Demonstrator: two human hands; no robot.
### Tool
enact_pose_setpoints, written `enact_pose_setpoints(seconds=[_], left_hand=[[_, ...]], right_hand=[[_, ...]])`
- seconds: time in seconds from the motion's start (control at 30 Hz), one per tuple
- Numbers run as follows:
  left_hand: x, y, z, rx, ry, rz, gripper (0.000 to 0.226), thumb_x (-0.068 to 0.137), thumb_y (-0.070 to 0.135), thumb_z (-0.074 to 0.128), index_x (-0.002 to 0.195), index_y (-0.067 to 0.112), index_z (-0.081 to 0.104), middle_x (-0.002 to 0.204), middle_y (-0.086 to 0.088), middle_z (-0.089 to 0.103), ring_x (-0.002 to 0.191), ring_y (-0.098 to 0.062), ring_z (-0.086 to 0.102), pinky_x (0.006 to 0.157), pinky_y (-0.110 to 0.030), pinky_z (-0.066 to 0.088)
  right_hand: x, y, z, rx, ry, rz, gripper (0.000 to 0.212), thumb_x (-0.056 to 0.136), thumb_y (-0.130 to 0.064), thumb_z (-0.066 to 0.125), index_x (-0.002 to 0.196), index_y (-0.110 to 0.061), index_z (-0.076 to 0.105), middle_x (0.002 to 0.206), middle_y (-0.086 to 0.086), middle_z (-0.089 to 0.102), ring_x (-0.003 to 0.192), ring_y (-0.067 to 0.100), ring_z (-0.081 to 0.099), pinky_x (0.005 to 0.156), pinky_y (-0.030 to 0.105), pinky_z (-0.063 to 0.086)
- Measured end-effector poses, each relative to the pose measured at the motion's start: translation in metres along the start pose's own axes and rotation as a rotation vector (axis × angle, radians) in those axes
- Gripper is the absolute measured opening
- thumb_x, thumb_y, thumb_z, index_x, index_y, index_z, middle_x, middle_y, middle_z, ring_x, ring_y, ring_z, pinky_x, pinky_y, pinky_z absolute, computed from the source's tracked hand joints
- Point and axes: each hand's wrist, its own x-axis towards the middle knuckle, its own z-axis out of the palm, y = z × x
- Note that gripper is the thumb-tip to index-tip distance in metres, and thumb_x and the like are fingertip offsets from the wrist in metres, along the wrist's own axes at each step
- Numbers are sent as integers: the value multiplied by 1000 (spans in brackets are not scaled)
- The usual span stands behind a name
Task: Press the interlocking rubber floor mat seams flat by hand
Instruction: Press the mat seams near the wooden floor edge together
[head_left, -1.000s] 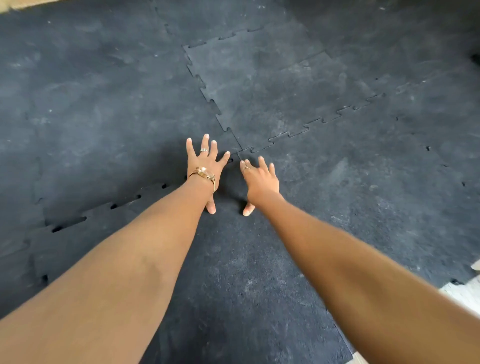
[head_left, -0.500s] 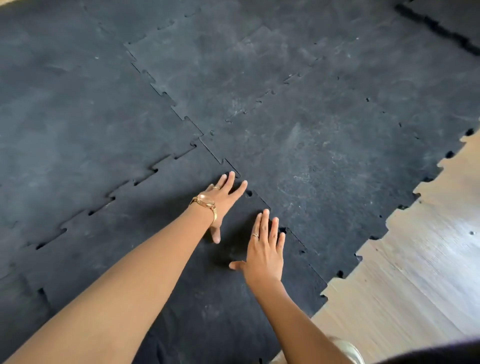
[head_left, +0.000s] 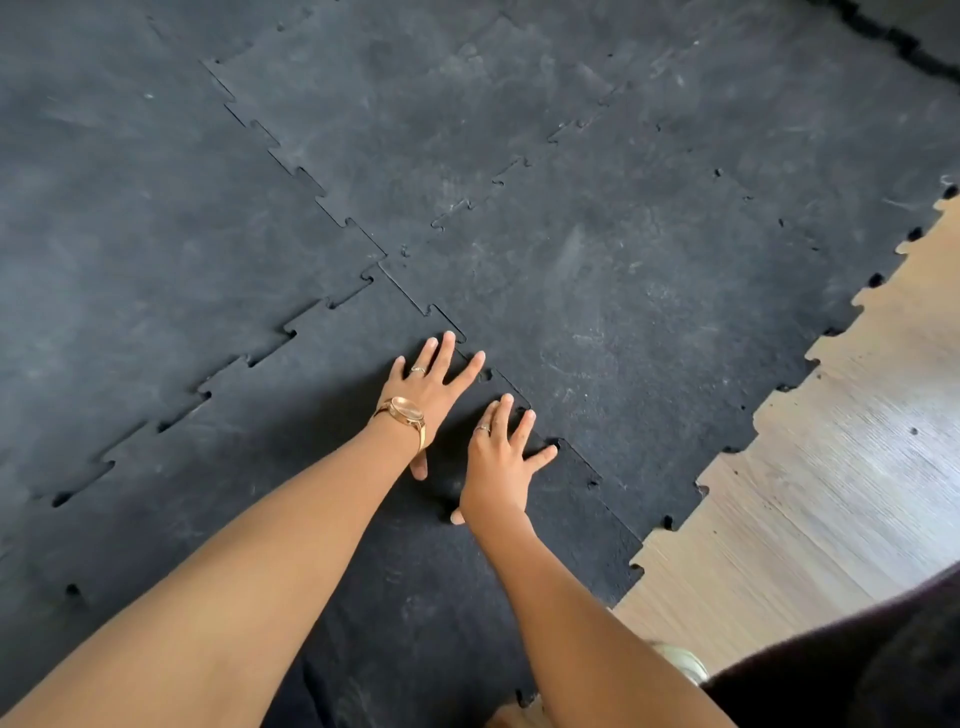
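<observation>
Black rubber mat tiles (head_left: 597, 291) cover the floor, joined by puzzle-tooth seams. One seam (head_left: 410, 299) runs diagonally from the upper left down to the right, under my fingertips. My left hand (head_left: 431, 389), with a gold watch and a ring, lies flat with fingers spread on the near tile, fingertips at that seam. My right hand (head_left: 498, 457), also ringed, lies flat just right of it, fingers spread, little finger touching the seam line. Neither hand holds anything. A second seam (head_left: 244, 364) runs off to the left with small gaps between its teeth.
Light wood flooring (head_left: 841, 467) shows at the right beyond the mats' toothed outer edge (head_left: 727, 452). A dark garment (head_left: 857, 670) fills the bottom right corner. Another open seam (head_left: 893, 36) crosses the top right.
The view swung right and nearer, bringing the wood floor in. Both hands shifted down along the diagonal seam; the right hand has closed in beside the left.
</observation>
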Motion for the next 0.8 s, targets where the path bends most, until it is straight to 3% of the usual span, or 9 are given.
enact_pose_setpoints(seconds=[0.1, 0.2, 0.23, 0.43, 0.57, 0.8], left_hand=[[-7, 14, -1, 129, 72, 45, 153, 53, 24, 94, 149, 18, -26, 157, -14, -28, 147, -33, -13, 119, -50, 16], [-14, 42, 2, 272, 189, 217, 101, 88, 2, 61, 150, 5, -19, 159, -13, -22, 149, -24, -9, 121, -40, 11], [-15, 48, 5, 285, 204, 262, 92, 91, -2, 53, 150, 3, -18, 159, -14, -21, 149, -23, -9, 121, -37, 8], [-14, 69, 16, 166, 139, 189, 114, 76, -9, 70, 148, -3, -18, 157, -24, -20, 148, -32, -7, 121, -36, 10], [-9, 72, 16, 91, 125, 155, 110, 78, -11, 65, 150, 1, -17, 158, -20, -20, 149, -29, -7, 122, -37, 8], [-15, 91, 13, 36, 132, 40, 90, 92, -2, 50, 150, 3, -19, 159, -18, -20, 149, -28, -4, 122, -38, 4]], right_hand=[[-10, 11, 1, 74, 53, -36, 132, 67, -32, 86, 151, -2, -11, 161, 12, -15, 147, 36, -14, 114, 63, 6], [-33, 40, 14, 192, 122, 47, 140, 66, -56, 79, 149, 1, -18, 159, 17, -20, 148, 31, -17, 121, 46, -2], [-42, 50, 20, 200, 125, 76, 141, 65, -61, 76, 149, 1, -20, 158, 17, -23, 148, 30, -18, 121, 43, -4], [-56, 65, 33, 181, 65, 115, 149, 60, -65, 76, 141, 0, -31, 157, 17, -28, 146, 31, -22, 119, 42, -8], [-53, 70, 30, 223, 45, 85, 152, 55, -65, 78, 144, 1, -26, 157, 18, -27, 146, 30, -22, 115, 38, -15], [-52, 64, 13, 199, -14, 79, 154, 51, -58, 85, 145, 11, -17, 156, 30, -18, 147, 40, -13, 122, 45, -2]])
